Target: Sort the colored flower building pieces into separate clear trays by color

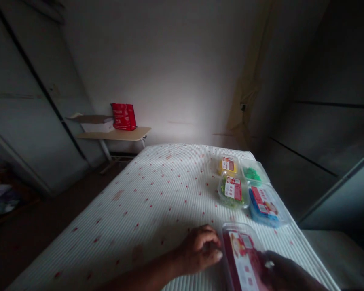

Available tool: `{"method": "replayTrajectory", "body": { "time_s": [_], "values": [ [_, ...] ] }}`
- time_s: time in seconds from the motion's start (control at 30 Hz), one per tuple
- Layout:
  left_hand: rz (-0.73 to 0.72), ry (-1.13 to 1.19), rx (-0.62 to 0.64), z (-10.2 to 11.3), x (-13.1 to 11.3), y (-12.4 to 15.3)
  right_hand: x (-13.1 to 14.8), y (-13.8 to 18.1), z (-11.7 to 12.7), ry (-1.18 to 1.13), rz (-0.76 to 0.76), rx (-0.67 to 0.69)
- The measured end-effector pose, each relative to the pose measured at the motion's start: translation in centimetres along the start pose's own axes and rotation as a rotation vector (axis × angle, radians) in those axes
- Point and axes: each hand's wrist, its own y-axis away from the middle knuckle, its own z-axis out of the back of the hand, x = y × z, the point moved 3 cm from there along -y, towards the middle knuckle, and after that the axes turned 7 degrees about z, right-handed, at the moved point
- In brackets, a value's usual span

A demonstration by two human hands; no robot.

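A clear plastic container with dark red contents and a printed label (242,258) lies at the near right of the bed. My right hand (280,268) grips its right side; shadow hides most of the fingers. Just left of the container is my left hand (202,250), fingers loosely curled, thumb apart from them, holding nothing. Beyond are a container with blue contents (265,204), one with leafy green contents (233,190), one with yellow contents (228,165) and one with bright green contents (255,173).
A white ribbed cover with red dots (157,202) spreads over the bed, whose right edge runs close to the containers. Against the back wall, a small table (124,134) bears a white box (97,126) and a red bag (124,117). Dark cabinets stand to the right.
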Motion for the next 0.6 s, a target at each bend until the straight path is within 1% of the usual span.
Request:
{"method": "replayTrajectory", "body": {
  "time_s": [0.1, 0.2, 0.27, 0.33, 0.4, 0.43, 0.47, 0.53, 0.57, 0.6],
  "values": [
    [0.155, 0.103, -0.144, 3.5, 1.8, 1.3, 2.7, -3.3, -4.7, -0.054, 0.019, 0.185],
    [0.298, 0.273, -0.349, 7.7, 4.3, 2.4, 6.0, -7.4, -9.6, -0.13, 0.132, 0.243],
    [0.326, 0.398, -0.504, 10.4, 6.0, 2.9, 8.0, -10.5, -12.4, -0.122, 0.222, 0.219],
    [0.31, 0.527, -0.671, 12.9, 7.7, 3.3, 10.0, -13.3, -14.6, -0.055, 0.331, 0.161],
    [0.283, 0.659, -0.823, 14.7, 9.3, 3.9, 11.8, -15.3, -16.0, 0.136, 0.459, 0.051],
    [0.268, 0.719, -0.875, 15.3, 9.9, 4.1, 12.6, -15.9, -16.5, 0.251, 0.533, -0.023],
    [0.255, 0.769, -0.903, 15.7, 10.4, 4.3, 13.4, -16.2, -16.9, 0.364, 0.616, -0.096],
    [0.241, 0.804, -0.897, 15.8, 10.9, 4.5, 14.8, -16.0, -17.6, 0.549, 0.8, -0.198],
    [0.247, 0.782, -0.878, 15.6, 10.9, 4.5, 15.2, -15.7, -18.1, 0.626, 0.89, -0.201],
    [0.259, 0.742, -0.861, 15.4, 10.8, 4.5, 15.5, -15.4, -18.6, 0.694, 0.967, -0.173]
  ]
}}
